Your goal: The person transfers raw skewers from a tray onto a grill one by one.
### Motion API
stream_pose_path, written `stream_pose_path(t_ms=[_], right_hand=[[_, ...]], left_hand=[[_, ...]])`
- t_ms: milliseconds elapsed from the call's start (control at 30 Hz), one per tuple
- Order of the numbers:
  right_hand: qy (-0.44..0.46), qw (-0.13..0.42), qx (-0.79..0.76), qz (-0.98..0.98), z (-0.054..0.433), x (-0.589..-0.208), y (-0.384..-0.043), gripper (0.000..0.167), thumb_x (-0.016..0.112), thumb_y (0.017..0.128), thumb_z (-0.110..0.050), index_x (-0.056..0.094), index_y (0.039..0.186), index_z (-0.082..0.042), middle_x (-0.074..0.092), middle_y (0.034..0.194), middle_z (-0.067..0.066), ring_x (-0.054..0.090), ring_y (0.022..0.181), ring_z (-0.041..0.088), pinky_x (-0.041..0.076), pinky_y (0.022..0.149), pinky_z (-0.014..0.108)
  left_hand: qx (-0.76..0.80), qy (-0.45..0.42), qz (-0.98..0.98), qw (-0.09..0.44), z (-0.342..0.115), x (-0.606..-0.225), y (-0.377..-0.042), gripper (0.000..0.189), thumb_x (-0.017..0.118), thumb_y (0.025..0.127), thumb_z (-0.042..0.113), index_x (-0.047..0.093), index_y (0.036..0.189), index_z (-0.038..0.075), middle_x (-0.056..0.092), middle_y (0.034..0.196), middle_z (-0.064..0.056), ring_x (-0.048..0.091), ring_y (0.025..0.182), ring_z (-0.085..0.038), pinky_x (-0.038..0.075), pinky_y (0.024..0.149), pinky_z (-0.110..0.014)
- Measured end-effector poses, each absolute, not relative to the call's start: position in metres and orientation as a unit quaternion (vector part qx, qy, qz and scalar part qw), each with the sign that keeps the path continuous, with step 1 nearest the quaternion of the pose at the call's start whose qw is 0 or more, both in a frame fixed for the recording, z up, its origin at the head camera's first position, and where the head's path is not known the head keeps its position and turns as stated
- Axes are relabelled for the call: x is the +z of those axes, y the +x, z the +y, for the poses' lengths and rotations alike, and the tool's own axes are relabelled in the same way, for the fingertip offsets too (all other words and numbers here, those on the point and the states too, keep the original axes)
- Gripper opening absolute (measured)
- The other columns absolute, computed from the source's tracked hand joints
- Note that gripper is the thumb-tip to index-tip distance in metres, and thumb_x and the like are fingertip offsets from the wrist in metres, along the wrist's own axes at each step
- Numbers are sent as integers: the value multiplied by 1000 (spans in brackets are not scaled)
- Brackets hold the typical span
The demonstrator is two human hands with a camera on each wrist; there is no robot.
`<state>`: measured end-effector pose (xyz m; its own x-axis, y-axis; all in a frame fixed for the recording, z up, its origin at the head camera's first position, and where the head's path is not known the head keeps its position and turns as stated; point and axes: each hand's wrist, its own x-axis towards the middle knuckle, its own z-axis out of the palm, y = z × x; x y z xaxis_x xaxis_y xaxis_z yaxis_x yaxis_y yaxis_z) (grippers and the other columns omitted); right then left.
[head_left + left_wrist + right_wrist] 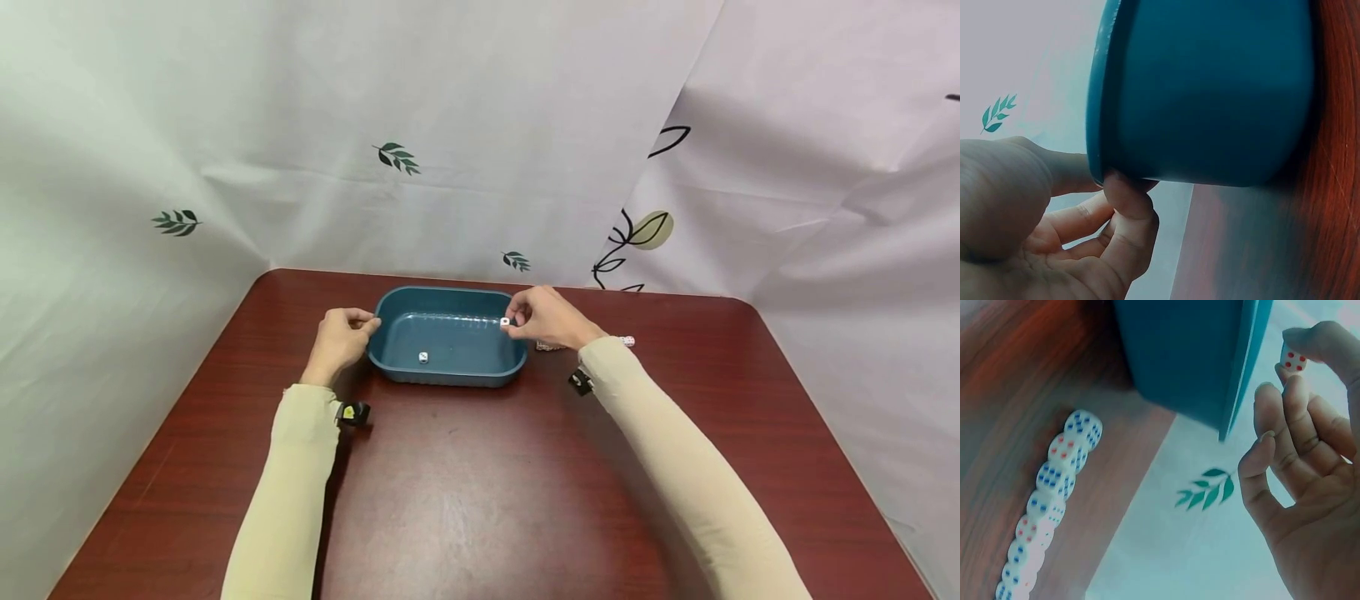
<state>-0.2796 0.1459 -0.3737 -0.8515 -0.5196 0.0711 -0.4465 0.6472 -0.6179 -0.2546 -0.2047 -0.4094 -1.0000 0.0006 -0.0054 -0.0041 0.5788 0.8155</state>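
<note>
A blue rectangular plastic tray (450,379) with rounded corners stands near the back of the table. Its left rim is pinched between the thumb and fingers of my left hand (341,340); the left wrist view shows this hand (1104,231) at the tray's outer wall (1210,94). Over the tray's right end, my right hand (551,317) pinches a white die (505,322) between thumb and index finger. Red pips show on that die (1294,359) in the right wrist view. One other die (423,357) lies on the tray floor, left of the middle.
A row of several white dice (1047,494) with blue and red pips lies on the table right of the tray, partly hidden by my right forearm in the head view. The dark red table (465,483) meets a white patterned cloth (450,208) behind.
</note>
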Motion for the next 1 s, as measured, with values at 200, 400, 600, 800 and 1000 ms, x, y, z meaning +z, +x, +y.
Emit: stream_pose_path(t_ms=[200, 400, 600, 800, 1000], right_hand=[[-255, 58, -334, 906, 165, -367, -276, 10, 80, 87, -13, 71, 86, -8, 58, 71, 3, 53, 65, 16, 44, 62, 31], [-239, 54, -328, 912, 186, -365, -274, 9, 80, 86, -12, 71, 85, -9, 59, 72, 2, 54, 68, 16, 44, 64, 31], [-231, 54, -330, 914, 207, -365, -272, 8, 80, 87, -11, 72, 86, -8, 60, 73, 2, 55, 70, 18, 45, 67, 33], [-223, 40, -330, 916, 228, -366, -270, 7, 81, 88, -11, 74, 88, -9, 61, 74, 3, 56, 70, 20, 46, 67, 35], [-224, 40, -331, 916, 243, -375, -269, 8, 81, 89, -12, 74, 90, -7, 60, 73, 1, 55, 70, 18, 45, 66, 31]], left_hand=[[459, -5, 888, 7, -205, -409, -255, 35, 58, 106, 20, 66, 124, -9, 64, 114, -25, 60, 96, -32, 51, 78, -37], [456, 0, 890, 7, -204, -409, -256, 35, 58, 106, 20, 66, 124, -9, 64, 113, -25, 60, 96, -32, 51, 79, -37], [455, 3, 891, 4, -204, -409, -255, 35, 58, 106, 20, 66, 123, -9, 65, 112, -24, 60, 96, -32, 50, 79, -38], [455, 6, 890, 0, -205, -409, -256, 35, 59, 106, 20, 66, 123, -9, 65, 113, -25, 60, 97, -33, 51, 79, -38], [448, -4, 894, 9, -211, -410, -250, 35, 58, 106, 20, 66, 123, -10, 64, 112, -25, 59, 95, -32, 51, 76, -35]])
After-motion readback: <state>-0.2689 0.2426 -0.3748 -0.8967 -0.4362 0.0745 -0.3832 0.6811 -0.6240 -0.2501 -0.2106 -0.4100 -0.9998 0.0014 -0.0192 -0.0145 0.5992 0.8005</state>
